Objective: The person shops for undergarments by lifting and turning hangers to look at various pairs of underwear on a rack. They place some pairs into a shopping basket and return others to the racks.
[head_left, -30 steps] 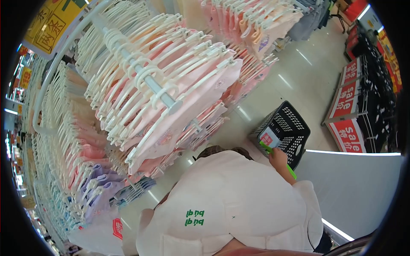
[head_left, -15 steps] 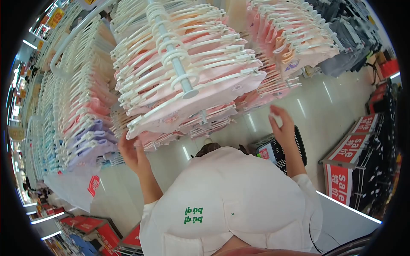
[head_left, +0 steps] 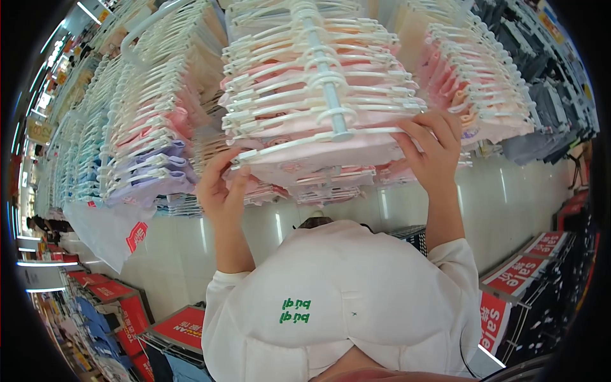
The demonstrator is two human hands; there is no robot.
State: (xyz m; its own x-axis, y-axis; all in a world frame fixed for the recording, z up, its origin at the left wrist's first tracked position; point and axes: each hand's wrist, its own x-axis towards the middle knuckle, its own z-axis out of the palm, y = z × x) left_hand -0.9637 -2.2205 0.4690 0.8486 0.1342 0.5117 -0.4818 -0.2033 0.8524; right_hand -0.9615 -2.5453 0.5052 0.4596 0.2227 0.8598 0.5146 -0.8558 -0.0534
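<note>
White hangers with pale pink garments hang in a row on a metal rail [head_left: 331, 99] at the top centre. The front pink garment [head_left: 324, 153] faces me on its hanger. My left hand [head_left: 223, 184] is closed at the left end of that hanger, thumb and fingers on either side of its clip. At the hanger's right end my right hand [head_left: 433, 149] is closed on the garment's edge, the fingers over the top and the thumb in front.
Racks of purple garments [head_left: 153, 172] and pink garments [head_left: 490, 108] flank the rail. Grey clothes [head_left: 541, 121] hang farther right. A black basket [head_left: 410, 235] stands on the floor behind my right arm. Red sale signs [head_left: 519, 274] are at the lower right.
My right hand has risen from above the floor to the front hanger's right end and taken hold. My left hand has moved up and right with the hanger's left end. The view has shifted left.
</note>
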